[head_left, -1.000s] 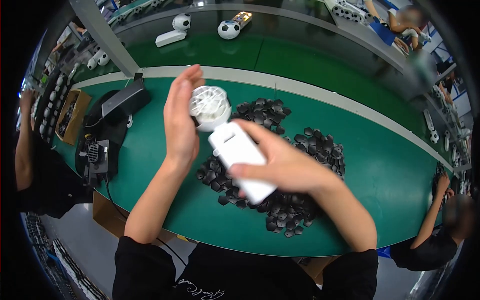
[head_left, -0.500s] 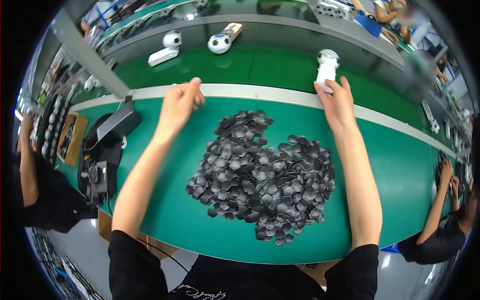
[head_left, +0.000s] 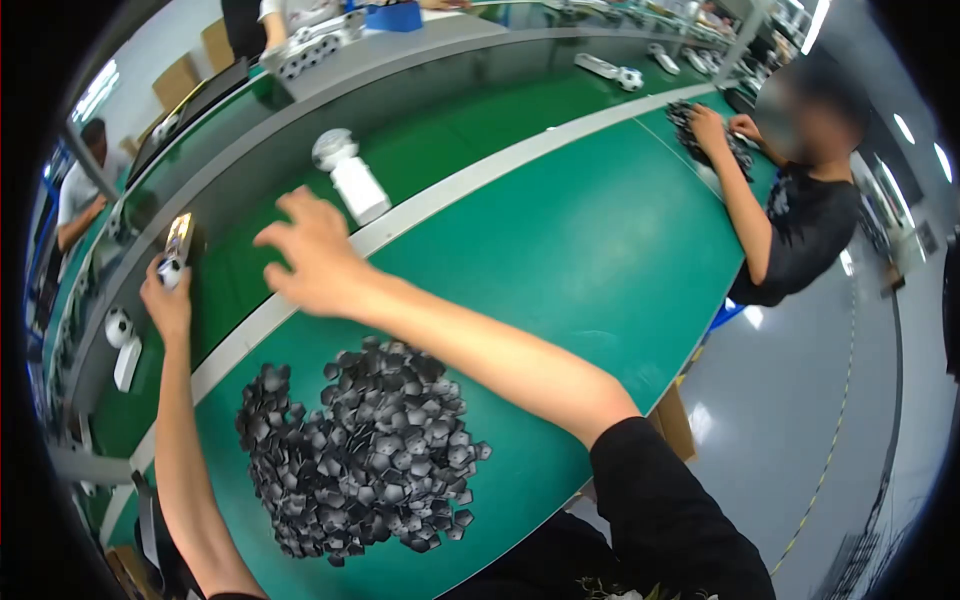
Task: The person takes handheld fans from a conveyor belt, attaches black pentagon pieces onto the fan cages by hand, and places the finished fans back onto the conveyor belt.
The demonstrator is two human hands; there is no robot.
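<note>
1 pile of black pieces (head_left: 370, 460): pentagons heaped on the green tabletop (head_left: 590, 270), nearest you, this side of your right forearm.
Right hand (head_left: 318, 262): yours, out over the pale rail (head_left: 385, 228); fingers spread well apart and bent, holding nothing.
Ball with white handle (head_left: 122, 340): beyond the rail on the green belt (head_left: 440, 145), to your left.
Left hand (head_left: 170, 302): yours, just past that ball, fingers closed around a football-patterned ball (head_left: 171, 272).
Gold-lit body (head_left: 180, 236): joined to the held ball, pointing away from you over the belt; whether it is lifted, you cannot tell.
White unit (head_left: 356, 185): lying on the belt just past your right hand, round end farther out.
Co-worker (head_left: 810, 200): at the tabletop's far end, 2 hands (head_left: 710, 130) at another dark pile (head_left: 740, 158).
</note>
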